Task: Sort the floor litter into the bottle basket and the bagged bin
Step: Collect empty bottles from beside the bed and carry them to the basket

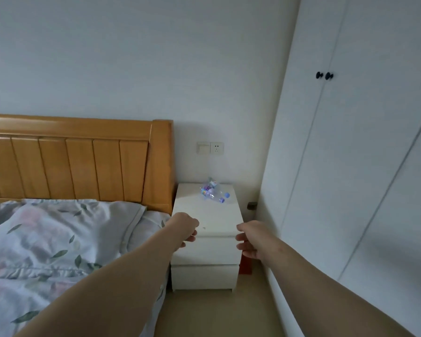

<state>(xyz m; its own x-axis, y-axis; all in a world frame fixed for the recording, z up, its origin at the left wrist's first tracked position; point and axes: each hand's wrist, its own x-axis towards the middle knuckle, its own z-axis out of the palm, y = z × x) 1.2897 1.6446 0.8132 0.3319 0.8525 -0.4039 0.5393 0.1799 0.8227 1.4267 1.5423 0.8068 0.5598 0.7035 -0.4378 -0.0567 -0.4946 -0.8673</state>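
Observation:
Two or three clear plastic bottles (213, 192) with blue caps lie in a small heap at the back of a white two-drawer nightstand (204, 251). My left hand (185, 228) hovers at the nightstand's front left corner, fingers loosely curled and holding nothing. My right hand (251, 238) hangs at the front right corner, fingers relaxed and bent downward, also without anything in it. Both hands are well short of the bottles. No basket or bin is in view.
A bed with a wooden headboard (78, 161) and floral bedding (58, 239) fills the left. A white wardrobe (350, 166) with black knobs stands on the right. A narrow strip of beige floor (216, 314) runs between them. A red object (245, 265) sits behind the nightstand.

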